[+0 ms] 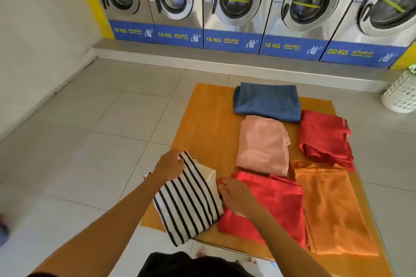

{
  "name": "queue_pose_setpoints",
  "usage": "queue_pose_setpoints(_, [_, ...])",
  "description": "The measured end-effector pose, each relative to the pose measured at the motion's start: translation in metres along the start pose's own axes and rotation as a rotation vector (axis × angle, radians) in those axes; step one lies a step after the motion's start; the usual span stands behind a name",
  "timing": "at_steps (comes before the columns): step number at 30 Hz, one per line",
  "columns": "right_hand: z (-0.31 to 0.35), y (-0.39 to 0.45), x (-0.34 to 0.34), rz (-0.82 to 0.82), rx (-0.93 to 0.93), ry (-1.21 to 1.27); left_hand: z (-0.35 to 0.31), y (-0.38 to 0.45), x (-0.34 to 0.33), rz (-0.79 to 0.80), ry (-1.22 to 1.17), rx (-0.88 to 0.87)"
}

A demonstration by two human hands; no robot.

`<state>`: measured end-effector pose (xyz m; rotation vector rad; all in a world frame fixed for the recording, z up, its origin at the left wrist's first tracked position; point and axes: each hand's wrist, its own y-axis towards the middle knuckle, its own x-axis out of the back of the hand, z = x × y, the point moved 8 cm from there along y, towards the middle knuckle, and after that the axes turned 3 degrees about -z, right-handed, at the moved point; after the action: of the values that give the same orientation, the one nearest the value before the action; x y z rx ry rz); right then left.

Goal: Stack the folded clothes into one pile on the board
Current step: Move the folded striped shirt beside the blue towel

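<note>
An orange wooden board [207, 123] lies on the tiled floor with several folded clothes on it. A black-and-white striped cloth [189, 204] sits at the board's near left corner. My left hand [170, 165] grips its far edge, and my right hand [234, 195] holds its right edge. Beside it lies a bright red cloth [274, 202], partly under my right hand. An orange cloth [331, 207] is at the near right. A pink cloth [262, 144] sits in the middle, a dark red cloth [324, 137] to its right, and a blue cloth [267, 101] at the far edge.
A row of front-loading washing machines [234, 0] stands on a raised step along the far wall. A white laundry basket [401, 92] sits at the far right. Grey floor tiles surround the board, and a pale wall runs along the left.
</note>
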<state>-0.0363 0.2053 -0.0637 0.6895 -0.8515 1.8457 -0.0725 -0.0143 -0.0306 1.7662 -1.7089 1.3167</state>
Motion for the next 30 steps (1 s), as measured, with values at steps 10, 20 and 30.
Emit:
queue_pose_setpoints(10, [-0.011,-0.031,-0.037,0.169,-0.273,0.21,0.045,-0.008,-0.041,-0.094,0.176,0.091])
queue_pose_setpoints(20, [-0.007,-0.048,-0.064,0.027,-0.409,0.341,0.056,-0.016,-0.037,-0.203,0.195,0.107])
queue_pose_setpoints(30, [-0.007,-0.042,-0.089,0.003,-0.923,1.228,0.088,-0.024,-0.039,-0.239,-0.059,0.279])
